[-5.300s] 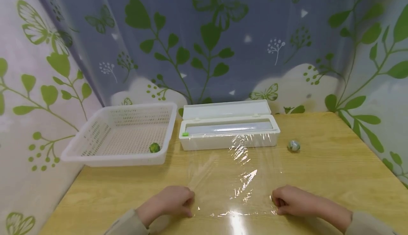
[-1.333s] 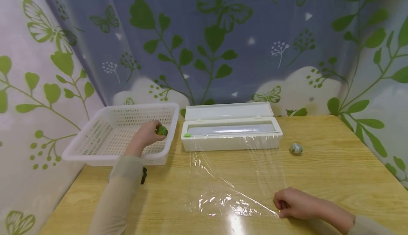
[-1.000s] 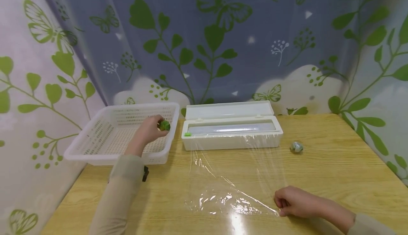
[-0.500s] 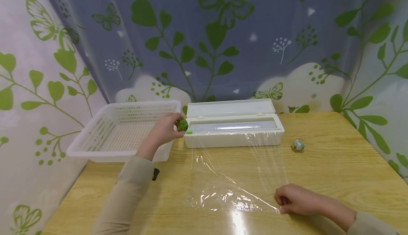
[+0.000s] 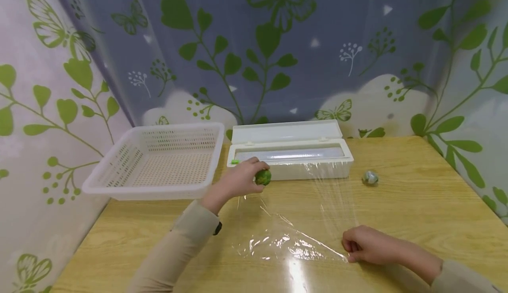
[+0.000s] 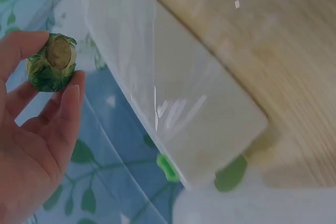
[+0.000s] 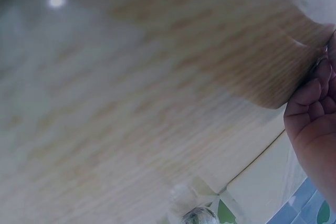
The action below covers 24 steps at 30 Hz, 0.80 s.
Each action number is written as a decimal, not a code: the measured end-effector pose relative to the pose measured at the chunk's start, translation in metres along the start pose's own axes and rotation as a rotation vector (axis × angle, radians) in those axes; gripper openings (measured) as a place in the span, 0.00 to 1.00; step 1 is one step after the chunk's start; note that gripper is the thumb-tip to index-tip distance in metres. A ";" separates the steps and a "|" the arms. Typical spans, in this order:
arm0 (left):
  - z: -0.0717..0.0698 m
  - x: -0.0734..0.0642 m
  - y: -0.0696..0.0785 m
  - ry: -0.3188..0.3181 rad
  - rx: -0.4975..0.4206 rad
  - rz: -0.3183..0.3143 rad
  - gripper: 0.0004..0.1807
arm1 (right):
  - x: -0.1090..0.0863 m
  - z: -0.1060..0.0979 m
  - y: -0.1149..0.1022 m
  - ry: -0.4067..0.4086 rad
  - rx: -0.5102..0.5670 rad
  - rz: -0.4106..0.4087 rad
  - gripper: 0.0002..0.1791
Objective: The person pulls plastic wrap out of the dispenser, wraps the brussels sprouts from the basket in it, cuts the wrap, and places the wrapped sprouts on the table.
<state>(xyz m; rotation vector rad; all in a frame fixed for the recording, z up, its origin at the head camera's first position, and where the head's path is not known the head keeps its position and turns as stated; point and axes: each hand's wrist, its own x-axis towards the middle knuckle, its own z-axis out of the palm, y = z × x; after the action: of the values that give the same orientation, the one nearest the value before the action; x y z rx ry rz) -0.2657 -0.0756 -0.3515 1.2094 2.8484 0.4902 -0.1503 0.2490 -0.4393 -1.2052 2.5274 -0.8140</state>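
A small green Brussels sprout point(image 5: 263, 177) is pinched between the thumb and fingers of my left hand point(image 5: 240, 179), in front of the dispenser box. In the left wrist view the sprout point(image 6: 51, 62) shows its pale cut stem end. My right hand point(image 5: 368, 244) pinches a corner of the clear plastic wrap point(image 5: 285, 240) near the table's front. This sheet runs from the white cling film dispenser point(image 5: 317, 169), whose lid stands up, and droops at its left side. A diagonal crease crosses it. In the right wrist view my right hand point(image 7: 315, 103) has curled fingers at the film's edge.
A white perforated basket point(image 5: 151, 191) stands at the left, with nothing visible inside. Right of the dispenser lies a small film-wrapped ball point(image 5: 370, 178), greenish inside. A green slider point(image 5: 235, 161) sits at the box's left end. Patterned cloth point(image 5: 301, 63) rises behind the wooden table point(image 5: 416, 187).
My left hand let go of the film's left corner, took the Brussels sprout from the basket and carried it right, over the film. My right hand stays at its corner.
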 end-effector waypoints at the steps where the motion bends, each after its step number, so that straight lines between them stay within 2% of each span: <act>1: 0.003 0.002 0.004 -0.020 -0.005 0.010 0.25 | 0.000 0.000 0.000 0.000 0.000 0.001 0.12; 6: 0.020 0.008 0.025 -0.096 0.008 0.081 0.23 | 0.000 0.000 0.002 -0.004 0.002 0.006 0.12; 13: 0.045 0.008 0.049 -0.215 0.114 0.197 0.18 | 0.000 0.000 0.002 -0.014 0.010 0.019 0.12; 18: 0.057 0.007 0.059 -0.284 0.106 0.205 0.16 | 0.000 -0.001 0.001 -0.011 0.012 0.022 0.13; 24: 0.067 0.005 0.062 -0.350 0.061 0.211 0.14 | 0.001 -0.002 -0.001 -0.028 0.023 0.037 0.13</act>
<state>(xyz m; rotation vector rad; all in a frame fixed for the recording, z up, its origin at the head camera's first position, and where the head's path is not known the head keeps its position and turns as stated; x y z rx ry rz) -0.2169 -0.0127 -0.3966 1.4505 2.4735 0.1715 -0.1514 0.2485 -0.4373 -1.1507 2.5035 -0.8102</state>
